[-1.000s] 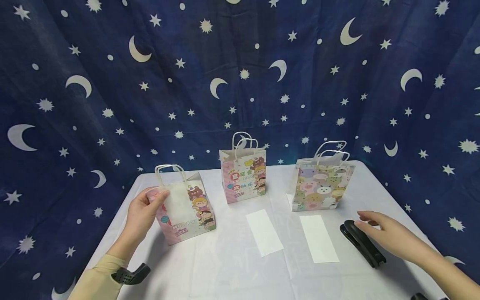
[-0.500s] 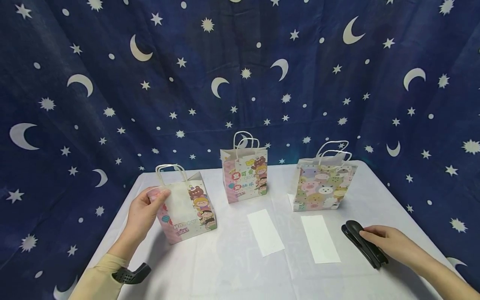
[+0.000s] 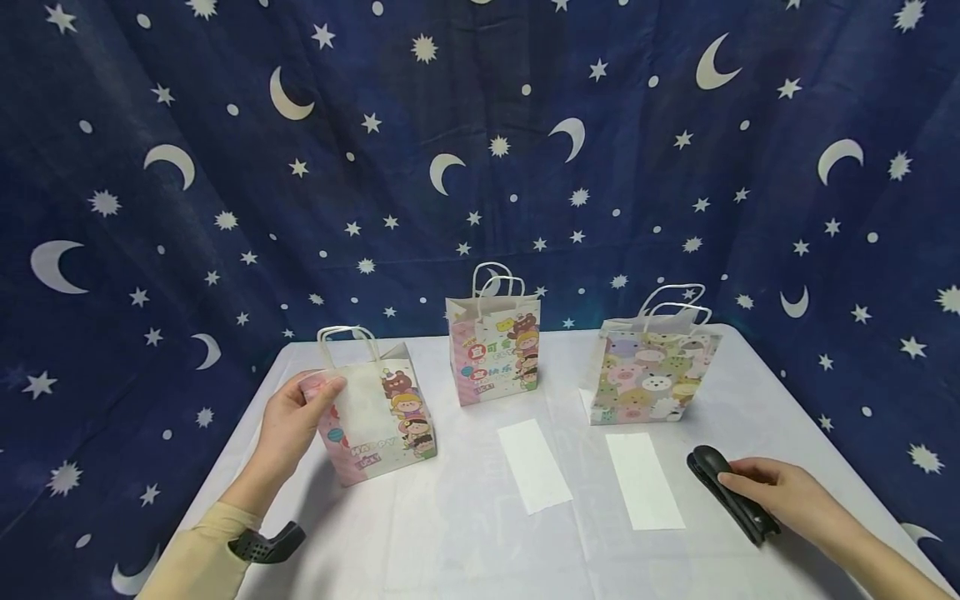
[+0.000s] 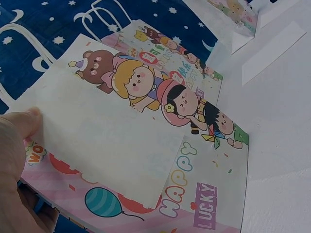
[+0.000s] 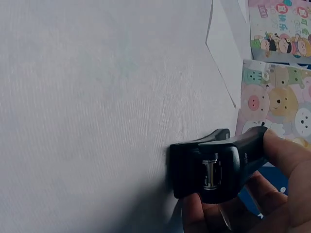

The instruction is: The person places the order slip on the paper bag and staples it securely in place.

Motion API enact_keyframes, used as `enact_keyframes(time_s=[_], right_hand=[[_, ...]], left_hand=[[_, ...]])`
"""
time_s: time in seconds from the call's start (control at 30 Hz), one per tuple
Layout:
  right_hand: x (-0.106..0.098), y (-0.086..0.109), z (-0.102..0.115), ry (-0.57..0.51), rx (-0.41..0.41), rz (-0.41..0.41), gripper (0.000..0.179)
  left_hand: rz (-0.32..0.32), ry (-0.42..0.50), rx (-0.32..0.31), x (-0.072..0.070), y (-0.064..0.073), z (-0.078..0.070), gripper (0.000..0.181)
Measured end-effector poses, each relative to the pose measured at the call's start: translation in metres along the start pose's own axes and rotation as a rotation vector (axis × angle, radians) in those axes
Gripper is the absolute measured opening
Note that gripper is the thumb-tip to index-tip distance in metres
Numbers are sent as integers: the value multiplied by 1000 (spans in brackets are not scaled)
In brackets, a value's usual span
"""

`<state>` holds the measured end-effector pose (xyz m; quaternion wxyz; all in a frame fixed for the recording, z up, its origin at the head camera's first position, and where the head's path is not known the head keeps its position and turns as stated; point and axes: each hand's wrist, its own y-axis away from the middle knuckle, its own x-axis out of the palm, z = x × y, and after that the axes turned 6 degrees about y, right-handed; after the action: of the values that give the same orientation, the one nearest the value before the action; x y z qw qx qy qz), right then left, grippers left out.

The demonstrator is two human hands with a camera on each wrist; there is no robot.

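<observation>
My left hand (image 3: 288, 429) pinches the upper left edge of a pink and white paper gift bag (image 3: 416, 433) with cartoon figures and white handles. A blank white paper slip (image 4: 107, 141) lies flat against the bag's front, with my left thumb pressing its top corner in the left wrist view. On the right, my right hand (image 3: 791, 500) grips a black stapler (image 3: 712, 468) at the table's right side, thumb on top and fingers underneath. In the right wrist view the stapler (image 5: 209, 167) points its front end toward the camera.
A matching cartoon gift bag (image 3: 495, 362) stands at the back middle. Further right is an animal-print gift bag (image 3: 648, 379). Two white paper slips (image 3: 534, 467) lie in front of them on the white-covered table (image 3: 465, 542). A starry blue curtain (image 3: 480, 125) hangs behind.
My right hand has lowered from above the stapler and taken hold of it. The left hand keeps its grip on the gift bag. The head view has shifted slightly.
</observation>
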<state>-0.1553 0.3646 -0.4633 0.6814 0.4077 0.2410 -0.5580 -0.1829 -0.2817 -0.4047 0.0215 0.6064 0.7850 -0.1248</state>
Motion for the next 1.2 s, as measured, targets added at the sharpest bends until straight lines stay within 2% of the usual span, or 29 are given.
enact_keyframes(time_s=[0.3,0.53,0.73,0.87,0.97,1.03,1.13,1.2], right_hand=[[12,1,9,10,-47,-63,63],[18,-3,14,86,-20,-28,90],[21,-4,20,97,2,19,87],[19,-2,24,84,12,12,91],[14,4,34,33,10,-1,91],[9,11,46,-51,-10,4,85],[2,25,72,-217,-82,27,70],[-4,33,94,-326,-161,52,61]], left_hand=[[6,-2,-7,0,1,-3,49],[11,2,-7,0,0,-2,48],[9,2,-1,0,0,-1,47],[-2,-2,-9,0,0,0,48],[-5,-3,-9,0,0,0,47],[-3,-3,-4,0,0,0,47],[1,-1,5,1,1,-1,47],[6,10,11,1,0,-1,46]])
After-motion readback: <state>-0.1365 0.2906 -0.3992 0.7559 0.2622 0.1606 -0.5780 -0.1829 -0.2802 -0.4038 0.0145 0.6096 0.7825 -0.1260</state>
